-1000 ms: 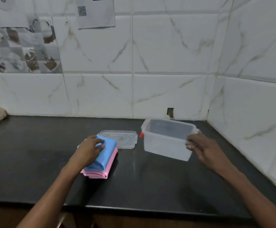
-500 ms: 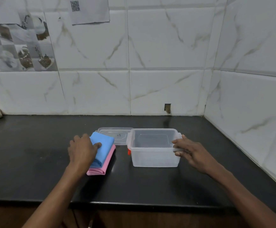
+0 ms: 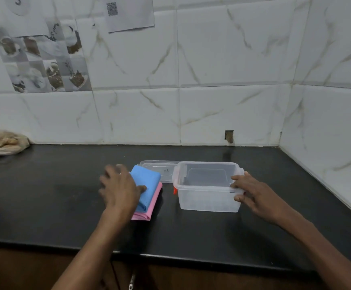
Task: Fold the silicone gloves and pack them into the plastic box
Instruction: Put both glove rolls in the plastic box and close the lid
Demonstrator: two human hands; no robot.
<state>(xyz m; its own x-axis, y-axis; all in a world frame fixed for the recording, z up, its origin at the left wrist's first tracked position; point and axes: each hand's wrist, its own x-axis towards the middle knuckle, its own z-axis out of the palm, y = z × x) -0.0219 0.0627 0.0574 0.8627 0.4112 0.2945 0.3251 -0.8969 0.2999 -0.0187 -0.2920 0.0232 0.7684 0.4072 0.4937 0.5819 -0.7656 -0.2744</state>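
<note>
A folded blue glove (image 3: 147, 184) lies on top of a folded pink glove (image 3: 149, 208) on the black counter (image 3: 44, 195). My left hand (image 3: 119, 188) rests on the stack's left side, thumb pressing the blue glove. To the right stands the clear plastic box (image 3: 208, 197), upright and empty, with an orange clip (image 3: 175, 191) on its left end. My right hand (image 3: 252, 193) grips the box's right end at the rim. The clear lid (image 3: 160, 167) lies flat behind the gloves, partly hidden by the box.
A crumpled plastic bag (image 3: 0, 143) sits at the far left against the tiled wall. White tiled walls meet in a corner at the right. The counter's front edge (image 3: 170, 256) runs below my forearms.
The box was lifted and tilted at the right a second ago; it now stands on the counter beside the gloves. My left hand stayed on the glove stack.
</note>
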